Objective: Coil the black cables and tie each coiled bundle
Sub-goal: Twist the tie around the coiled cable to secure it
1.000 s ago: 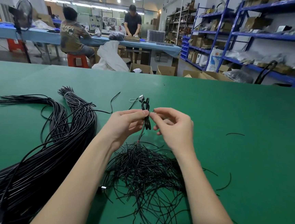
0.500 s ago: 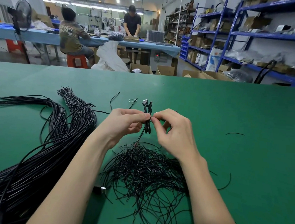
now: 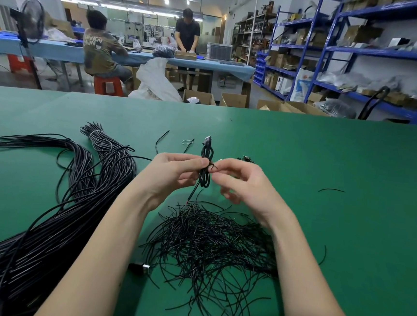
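A small coiled black cable point(image 3: 206, 157) stands upright above the green table point(image 3: 328, 155), its connector end pointing up. My left hand point(image 3: 176, 172) pinches the coil at its middle. My right hand point(image 3: 245, 186) pinches a thin black tie point(image 3: 213, 166) wrapped round the coil's waist, the other fingers curled. A loose cable end hangs down from the coil toward a heap of short black ties point(image 3: 210, 243) below my wrists. A large bundle of long black cables point(image 3: 53, 220) lies on the left.
A USB plug point(image 3: 142, 269) lies by the tie heap. Stray ties point(image 3: 332, 190) lie on the table at the right and behind my hands. Beyond the table edge are cardboard boxes, blue shelving and two people at a blue bench.
The coil has risen slightly and both hands have closed in on its middle. My right fingers have turned, twisting the tie at the coil's waist.
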Motion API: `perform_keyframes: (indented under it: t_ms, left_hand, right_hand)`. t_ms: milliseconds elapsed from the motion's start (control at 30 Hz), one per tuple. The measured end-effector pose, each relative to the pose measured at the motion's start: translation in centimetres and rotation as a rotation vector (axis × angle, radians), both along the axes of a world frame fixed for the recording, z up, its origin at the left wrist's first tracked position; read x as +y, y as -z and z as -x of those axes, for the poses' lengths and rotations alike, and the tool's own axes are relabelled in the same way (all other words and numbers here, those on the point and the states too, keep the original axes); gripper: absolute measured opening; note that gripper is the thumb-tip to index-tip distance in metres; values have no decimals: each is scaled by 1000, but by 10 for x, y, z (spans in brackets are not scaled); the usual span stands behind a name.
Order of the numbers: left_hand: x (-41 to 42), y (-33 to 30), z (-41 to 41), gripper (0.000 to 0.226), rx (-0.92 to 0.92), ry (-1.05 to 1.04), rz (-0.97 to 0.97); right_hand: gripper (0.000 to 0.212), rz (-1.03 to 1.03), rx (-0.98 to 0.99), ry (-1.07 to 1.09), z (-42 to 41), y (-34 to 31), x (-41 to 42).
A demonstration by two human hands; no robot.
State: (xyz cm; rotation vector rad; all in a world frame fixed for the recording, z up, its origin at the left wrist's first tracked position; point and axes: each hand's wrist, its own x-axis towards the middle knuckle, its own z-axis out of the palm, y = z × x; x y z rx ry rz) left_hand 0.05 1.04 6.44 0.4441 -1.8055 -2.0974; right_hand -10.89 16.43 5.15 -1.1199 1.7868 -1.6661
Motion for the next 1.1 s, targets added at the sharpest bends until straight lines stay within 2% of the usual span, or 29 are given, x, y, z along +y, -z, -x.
perform_keyframes:
  t_ms: [100,167,233,267,300,333,400,433,467,500,567,600,667,733,833,933,1033,1100]
  left_hand:
    - [0,1,-1,13,-22,1,-16]
    - [1,1,-1,14,-20,11,-22]
    - [2,1,0,23,3,26,-18]
    - [3,1,0,25,16,32,-6]
    - [5,1,1,25,31,29,15]
    - [6,2,3,21,48,10,45]
    - [8,4,7,14,64,-59,128]
    - [8,5,8,14,53,-91,161]
    - [8,6,9,14,34,-113,167]
    - [7,7,9,16,16,-124,140]
    - [4,7,7,19,0,-121,51]
    - [3,7,6,20,-3,-111,15]
    - [1,6,4,18,-17,-69,-23]
    - [0,6,2,15,-53,-26,-49]
    - [0,7,2,25,-108,19,-99]
    - [0,8,2,31,-105,60,-108]
    - [-2,10,2,29,-18,49,-64]
    - [-1,11,2,39,41,-30,42]
  right_hand:
    - [12,-22,491,213,4,3,-1]
    - [15,2,652,289,2,5,-2]
    - [19,13,723,374,2,8,-3]
    - [22,16,652,394,0,10,-5]
    - [26,25,465,387,-1,10,-9]
    - [32,66,147,327,-3,8,-13]
    - [36,151,-608,120,-11,4,-19]
    - [34,148,-751,86,-12,5,-18]
    - [32,113,-715,99,-10,5,-19]
    - [29,58,-509,152,-9,7,-18]
    - [14,9,41,296,-8,10,-13]
    - [3,43,213,325,-5,11,-11]
    - [10,101,429,292,0,13,-6]
    - [12,85,529,273,3,14,-1]
    - [10,124,559,286,6,13,4]
    - [12,221,463,278,4,15,2]
    - [13,172,227,324,-3,17,-7]
    - [15,172,-148,296,-10,17,-14]
